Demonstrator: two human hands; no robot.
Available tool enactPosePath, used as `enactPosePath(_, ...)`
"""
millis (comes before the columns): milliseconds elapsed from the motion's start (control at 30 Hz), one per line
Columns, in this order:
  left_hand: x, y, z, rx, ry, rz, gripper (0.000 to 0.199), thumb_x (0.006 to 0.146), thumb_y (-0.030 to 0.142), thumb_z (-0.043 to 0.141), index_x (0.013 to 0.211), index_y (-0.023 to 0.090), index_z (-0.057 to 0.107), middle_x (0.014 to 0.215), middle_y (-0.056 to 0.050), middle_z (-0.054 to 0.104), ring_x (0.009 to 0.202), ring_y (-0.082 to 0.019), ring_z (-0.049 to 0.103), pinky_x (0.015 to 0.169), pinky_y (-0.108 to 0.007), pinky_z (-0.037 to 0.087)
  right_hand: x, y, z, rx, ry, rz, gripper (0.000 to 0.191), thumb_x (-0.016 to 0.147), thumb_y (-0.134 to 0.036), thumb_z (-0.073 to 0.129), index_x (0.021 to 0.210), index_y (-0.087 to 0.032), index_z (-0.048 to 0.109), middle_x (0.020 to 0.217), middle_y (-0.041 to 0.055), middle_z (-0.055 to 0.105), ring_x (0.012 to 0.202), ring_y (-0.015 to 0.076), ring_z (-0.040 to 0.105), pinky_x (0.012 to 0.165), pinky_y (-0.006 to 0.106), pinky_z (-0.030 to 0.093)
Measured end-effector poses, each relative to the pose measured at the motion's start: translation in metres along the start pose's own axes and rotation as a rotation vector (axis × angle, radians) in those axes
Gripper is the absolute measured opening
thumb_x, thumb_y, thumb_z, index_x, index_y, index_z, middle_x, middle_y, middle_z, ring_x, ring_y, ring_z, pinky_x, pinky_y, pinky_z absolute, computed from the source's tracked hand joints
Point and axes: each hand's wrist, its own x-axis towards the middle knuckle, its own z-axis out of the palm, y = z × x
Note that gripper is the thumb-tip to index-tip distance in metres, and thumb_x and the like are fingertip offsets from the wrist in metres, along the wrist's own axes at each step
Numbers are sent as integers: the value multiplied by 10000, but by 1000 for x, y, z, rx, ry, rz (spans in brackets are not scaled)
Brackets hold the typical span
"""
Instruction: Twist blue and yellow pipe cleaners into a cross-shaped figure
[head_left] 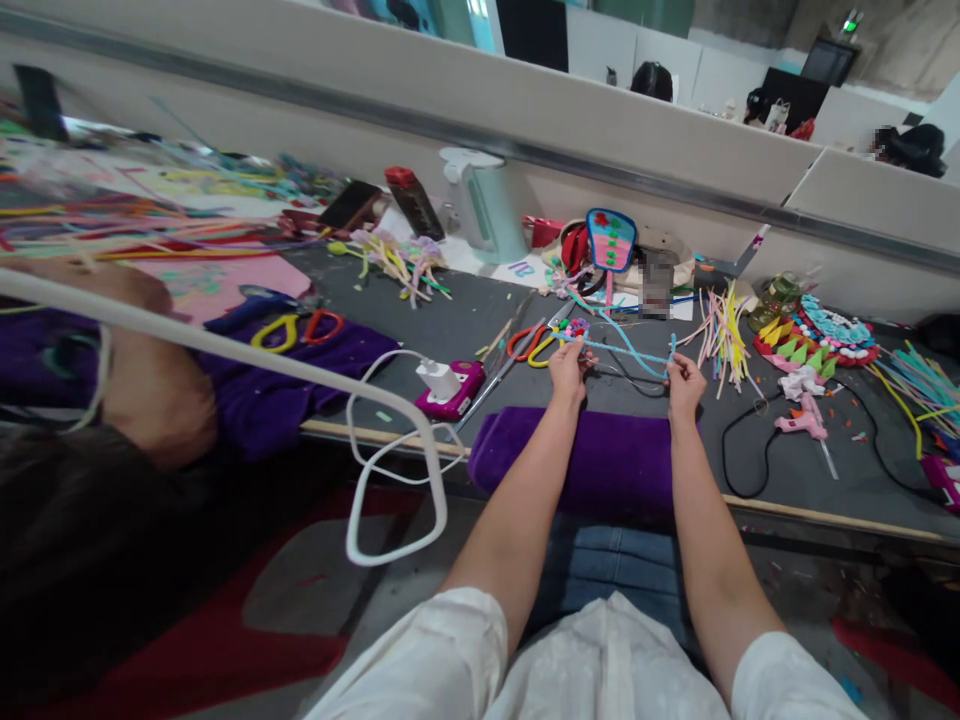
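A light-blue pipe cleaner (626, 348) stretches between my two hands above the desk. My left hand (568, 370) is closed on its left end, close to a small cluster of colourful pieces (574, 328). At the other end, my right hand (684, 385) pinches the pipe cleaner where a short bit sticks up. Another turquoise strand curves behind, running toward my right hand. Below my wrists lies a folded purple cloth (615, 455) at the desk edge. Scissors with red and yellow handles (536, 343) rest just beyond my left hand.
A co-worker's arm (154, 370) is at the left, behind a white curved bar (300, 375). A white plug sits on a magenta power strip (452, 388). A pink glue gun (804, 420) with a black cord lies right. A kettle (486, 205) and bundled pipe cleaners (721, 335) stand behind.
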Motion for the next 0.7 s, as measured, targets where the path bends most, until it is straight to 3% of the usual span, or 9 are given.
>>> enactPosePath(500, 1, -2, 0, 93, -12, -3, 309, 614, 364, 774, 762, 108, 684, 602, 2, 566, 523, -71, 527, 526, -213, 504, -5, -5, 0, -76, 20, -23, 440, 708, -377, 558, 1039, -111, 674, 776, 49, 659, 632, 131, 546, 535, 241, 496)
enactPosePath(700, 1, -3, 1, 24, 4, 14, 347, 633, 416, 767, 800, 132, 659, 643, 11, 580, 522, -62, 540, 527, -202, 506, -4, -5, 2, -35, 1, -33, 447, 696, -378, 574, 1038, -104, 659, 728, 36, 639, 621, 134, 546, 528, 250, 503)
